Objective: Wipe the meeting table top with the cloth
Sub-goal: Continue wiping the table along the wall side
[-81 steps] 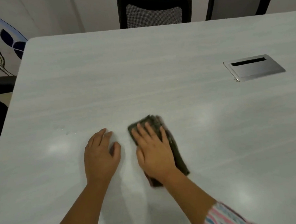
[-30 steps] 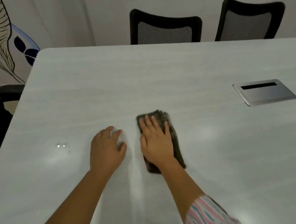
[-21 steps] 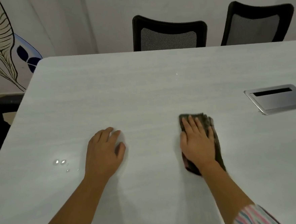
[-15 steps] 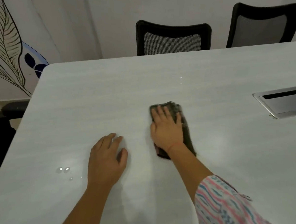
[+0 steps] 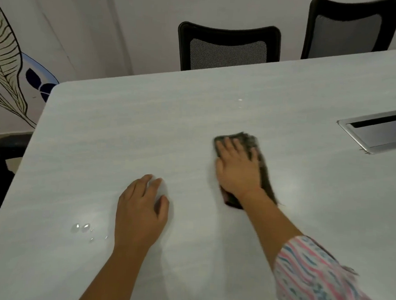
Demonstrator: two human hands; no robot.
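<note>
Your right hand (image 5: 236, 169) presses flat, fingers straight, on the dark cloth (image 5: 265, 178) in the middle of the surface (image 5: 123, 133). Your left hand (image 5: 138, 211) rests flat, holding nothing. Wiping only there risks missing the droplets (image 5: 81, 228) beside your left hand.

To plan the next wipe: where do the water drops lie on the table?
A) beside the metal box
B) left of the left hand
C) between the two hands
B: the drops lie on the table just left of the left hand, away from the right hand, which presses the cloth.
</note>
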